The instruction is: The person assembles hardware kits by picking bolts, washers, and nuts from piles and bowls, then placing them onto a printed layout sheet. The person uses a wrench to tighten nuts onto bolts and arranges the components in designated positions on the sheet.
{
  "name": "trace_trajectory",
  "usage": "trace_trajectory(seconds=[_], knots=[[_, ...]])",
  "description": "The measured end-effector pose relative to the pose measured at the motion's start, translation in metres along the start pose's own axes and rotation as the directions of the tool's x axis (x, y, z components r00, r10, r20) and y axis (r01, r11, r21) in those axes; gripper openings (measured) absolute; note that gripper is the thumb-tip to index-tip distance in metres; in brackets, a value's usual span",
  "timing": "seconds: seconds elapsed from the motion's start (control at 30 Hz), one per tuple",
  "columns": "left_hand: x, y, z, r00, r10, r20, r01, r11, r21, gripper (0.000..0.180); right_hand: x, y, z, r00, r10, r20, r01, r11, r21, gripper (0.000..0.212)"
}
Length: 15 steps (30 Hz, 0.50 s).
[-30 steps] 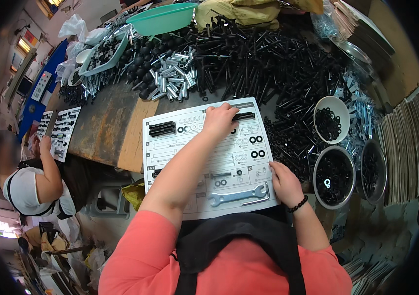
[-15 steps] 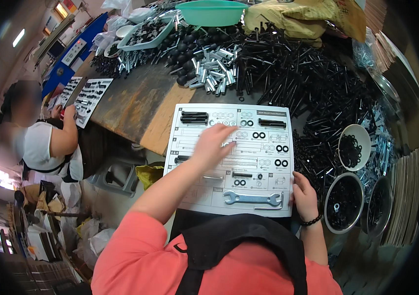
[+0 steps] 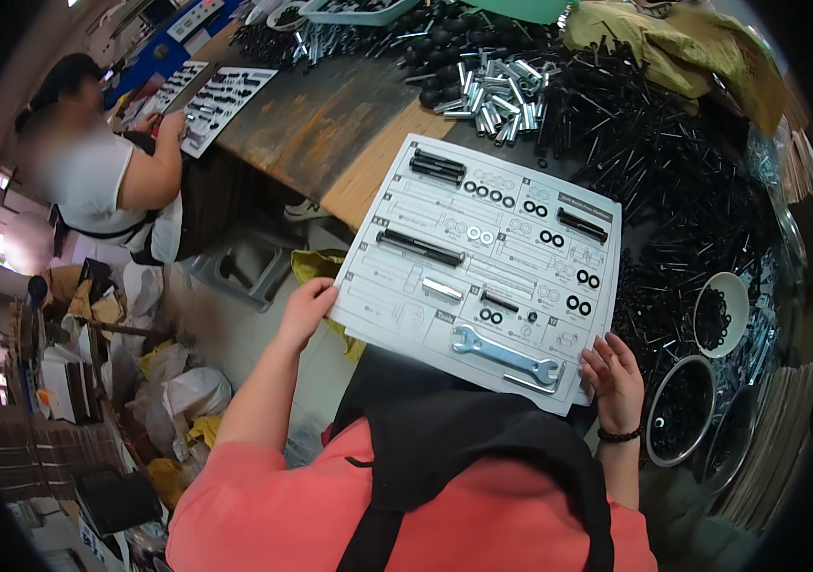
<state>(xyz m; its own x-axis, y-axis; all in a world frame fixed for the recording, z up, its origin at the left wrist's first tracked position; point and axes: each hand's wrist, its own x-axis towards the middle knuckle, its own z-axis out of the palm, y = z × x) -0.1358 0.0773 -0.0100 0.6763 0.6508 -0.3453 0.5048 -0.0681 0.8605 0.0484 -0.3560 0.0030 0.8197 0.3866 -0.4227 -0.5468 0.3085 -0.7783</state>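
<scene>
A white printed hardware card (image 3: 368,303) is tilted in front of me, its left side toward the far left. My left hand (image 3: 305,315) is closed on its left edge. At the lower right edge my right hand (image 3: 619,384) grips it, fingers curled, with the thumb hidden. On the card lie black bolts (image 3: 421,248), black rings (image 3: 489,194), two pale washers (image 3: 480,234), a silver sleeve (image 3: 442,289), an open-ended wrench (image 3: 506,355) and a small hex key (image 3: 530,384).
Silver sleeves (image 3: 502,95) and a heap of black bolts (image 3: 659,143) cover the bench beyond the card. To the right stand a white bowl of rings (image 3: 736,303), a metal bowl (image 3: 709,381) and stacked cardboard (image 3: 778,439). A co-worker (image 3: 92,172) handles similar cards at the far left.
My left hand has gone from above the card's middle to its left edge. The card has turned clockwise; more rings and two pale washers show on it. The view has shifted.
</scene>
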Motion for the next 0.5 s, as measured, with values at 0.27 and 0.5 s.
trace_trajectory(seconds=[0.27, 0.5], knots=[[0.035, -0.023, -0.038, 0.983, 0.002, -0.184, -0.034, 0.985, -0.169, 0.025, 0.015, 0.017, 0.042, 0.983, 0.082, 0.162, -0.087, 0.996, 0.022, 0.038], [0.07, -0.047, -0.063, 0.88, -0.181, -0.439, -0.167, 0.746, -0.644, 0.033, 0.04, 0.035, 0.106, 0.956, 0.169, 0.241, -0.184, 0.982, 0.039, 0.039]])
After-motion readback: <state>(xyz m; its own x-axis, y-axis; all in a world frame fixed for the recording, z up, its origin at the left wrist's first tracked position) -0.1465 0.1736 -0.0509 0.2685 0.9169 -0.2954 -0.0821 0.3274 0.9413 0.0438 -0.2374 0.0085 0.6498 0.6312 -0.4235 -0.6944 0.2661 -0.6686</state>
